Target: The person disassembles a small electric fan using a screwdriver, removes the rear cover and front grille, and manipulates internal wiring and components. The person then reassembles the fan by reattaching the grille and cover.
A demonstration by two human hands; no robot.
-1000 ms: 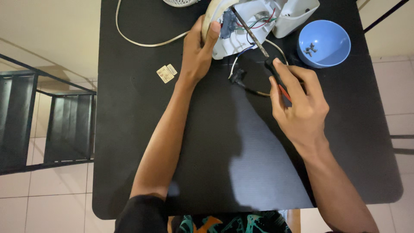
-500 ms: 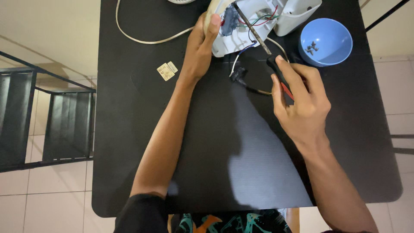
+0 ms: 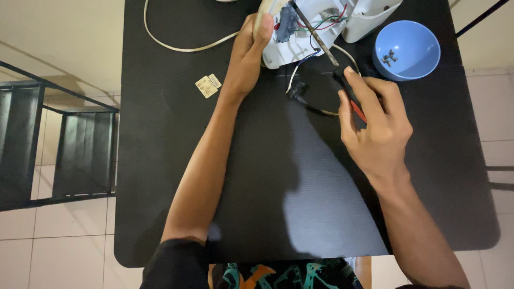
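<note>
Two hands: one screwdriver [image 3: 342,80], one opened appliance [image 3: 305,29], one bowl [image 3: 423,59]

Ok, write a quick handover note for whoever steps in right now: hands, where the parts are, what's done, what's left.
Left hand: grip on the edge of the opened white appliance, steadying it at the table's far edge.
Right hand: holds the black-and-red screwdriver, shaft reaching into the exposed wiring.
Parts: several removed screws lie in the blue bowl; a white cover piece sits beside the appliance; small tan label on the black table; cream cord runs off left.
Done: housing open, some screws out.
Left: work inside the housing; which fastener is unclear.
</note>
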